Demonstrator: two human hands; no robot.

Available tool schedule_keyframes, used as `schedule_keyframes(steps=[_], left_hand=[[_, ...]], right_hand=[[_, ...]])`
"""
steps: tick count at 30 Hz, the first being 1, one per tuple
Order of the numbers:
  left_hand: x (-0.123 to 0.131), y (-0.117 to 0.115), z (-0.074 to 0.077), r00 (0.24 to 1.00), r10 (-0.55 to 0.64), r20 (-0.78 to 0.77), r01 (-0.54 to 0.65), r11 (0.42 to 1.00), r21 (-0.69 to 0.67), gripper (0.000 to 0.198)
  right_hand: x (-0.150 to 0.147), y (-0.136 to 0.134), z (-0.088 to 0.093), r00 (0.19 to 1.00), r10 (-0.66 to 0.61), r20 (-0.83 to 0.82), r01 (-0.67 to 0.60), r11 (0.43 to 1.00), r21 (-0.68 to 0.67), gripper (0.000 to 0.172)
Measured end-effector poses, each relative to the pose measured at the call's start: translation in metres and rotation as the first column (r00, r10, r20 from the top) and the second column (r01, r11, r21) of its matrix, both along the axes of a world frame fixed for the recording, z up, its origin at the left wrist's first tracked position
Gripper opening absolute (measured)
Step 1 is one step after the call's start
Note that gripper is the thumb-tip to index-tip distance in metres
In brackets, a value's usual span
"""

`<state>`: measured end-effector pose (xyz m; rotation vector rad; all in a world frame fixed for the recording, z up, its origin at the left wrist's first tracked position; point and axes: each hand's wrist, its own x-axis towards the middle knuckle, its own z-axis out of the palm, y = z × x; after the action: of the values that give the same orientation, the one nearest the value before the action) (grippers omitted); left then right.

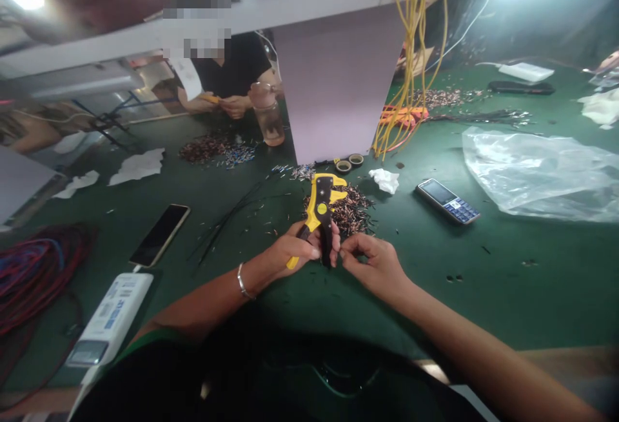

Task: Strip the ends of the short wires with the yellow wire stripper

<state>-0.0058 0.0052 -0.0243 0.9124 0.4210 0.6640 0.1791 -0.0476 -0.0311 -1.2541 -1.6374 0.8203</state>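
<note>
My left hand (298, 249) is wrapped round the handles of a yellow and black wire stripper (321, 206), whose jaws point away from me. Close beside it on the right, my right hand (374, 261) is closed in a pinch, thumb against forefinger. Whatever sits between those fingertips is too small to make out. Just beyond the tool lies a heap of short dark wire pieces with copper-coloured ends (355, 212). Several long thin black wires (232, 212) lie on the green table (522, 306) to the left.
A smartphone (160, 235) and white power bank (113, 319) lie left, near coiled red wires (33, 273). To the right are a keypad phone (447, 200) and plastic bag (536, 177). Yellow wires (411, 54) hang from the shelf. Across the table, a person's hands (235, 106) hold something yellow.
</note>
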Motion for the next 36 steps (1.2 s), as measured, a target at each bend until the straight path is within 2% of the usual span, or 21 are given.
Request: schedule_keyframes(steps=[5,10,16,20,23,25,27,29,31,33,36], left_hand=[[0.003,-0.005,0.006,1.000,0.003,0.002,-0.003,1.000,0.007,0.046],[0.002,-0.007,0.003,0.999,-0.026,-0.025,0.027,0.999,0.030,0.046],[-0.002,0.002,0.000,0.983,0.107,-0.151,-0.090,0.989,0.119,0.047],[-0.003,0.005,0.007,0.984,0.072,-0.164,-0.053,0.992,0.118,0.044],[-0.004,0.006,0.009,0.945,0.128,-0.302,-0.060,0.973,0.225,0.043],[-0.005,0.006,0.010,0.840,0.256,-0.479,-0.047,0.913,0.405,0.035],[-0.006,0.007,0.011,0.649,0.442,-0.620,0.032,0.798,0.602,0.036],[-0.007,0.008,0.012,0.451,0.599,-0.661,0.143,0.683,0.716,0.051],[-0.006,0.010,0.010,0.305,0.671,-0.676,0.243,0.631,0.736,0.063],[-0.005,0.011,0.007,0.188,0.702,-0.687,0.331,0.613,0.717,0.063],[-0.001,0.012,-0.001,0.062,0.748,-0.661,0.429,0.578,0.694,0.060]], right_hand=[[-0.002,0.001,-0.001,0.996,-0.026,0.080,0.016,0.993,0.117,0.015],[0.009,0.010,-0.006,0.988,-0.142,0.069,0.134,0.985,0.106,0.012],[0.005,0.008,-0.008,0.989,-0.057,0.134,0.034,0.986,0.162,0.016],[0.001,0.007,-0.012,0.985,-0.016,0.170,-0.014,0.985,0.174,0.019],[0.003,0.010,-0.017,0.982,-0.042,0.182,0.010,0.985,0.172,0.017],[0.005,0.012,-0.019,0.982,-0.066,0.179,0.035,0.985,0.169,0.016],[0.006,0.013,-0.020,0.982,-0.081,0.170,0.052,0.984,0.169,0.016],[0.006,0.013,-0.019,0.983,-0.085,0.165,0.059,0.986,0.159,0.015],[0.005,0.013,-0.018,0.983,-0.088,0.159,0.066,0.988,0.139,0.015],[0.005,0.012,-0.017,0.986,-0.084,0.147,0.067,0.991,0.115,0.015],[0.004,0.012,-0.018,0.990,-0.060,0.128,0.050,0.995,0.081,0.014]])
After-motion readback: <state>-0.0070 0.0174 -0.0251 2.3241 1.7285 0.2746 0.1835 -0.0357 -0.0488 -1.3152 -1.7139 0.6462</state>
